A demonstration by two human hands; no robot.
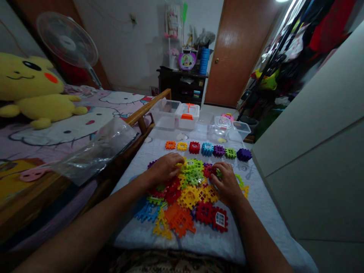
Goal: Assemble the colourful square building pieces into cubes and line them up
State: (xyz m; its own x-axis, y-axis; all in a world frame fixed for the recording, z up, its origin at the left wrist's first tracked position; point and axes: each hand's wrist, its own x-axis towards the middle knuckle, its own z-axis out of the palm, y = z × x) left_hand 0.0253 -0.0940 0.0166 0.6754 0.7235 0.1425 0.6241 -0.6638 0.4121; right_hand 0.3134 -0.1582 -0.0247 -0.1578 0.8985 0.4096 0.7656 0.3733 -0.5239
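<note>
A pile of colourful interlocking plastic pieces (189,195) lies on the cloth-covered table, with red, yellow, green, orange and blue ones mixed. My left hand (167,167) is at the pile's upper left, its fingers closed round the edge of a yellow piece (180,161). On the pile's right side my right hand (226,181) has its fingers curved over a red piece (208,170); its grip is partly hidden. Beyond the pile runs a row of small stacks: orange (170,145), yellow (182,146), red (194,147), blue (207,149), purple (218,151), green (230,153) and dark purple (244,154).
Clear plastic boxes (167,117) and a lidded box with an orange handle (188,113) stand at the table's far end. A plastic bag (99,151) lies over the wooden bed rail (148,108) at left. A pale cabinet (318,151) flanks the right side.
</note>
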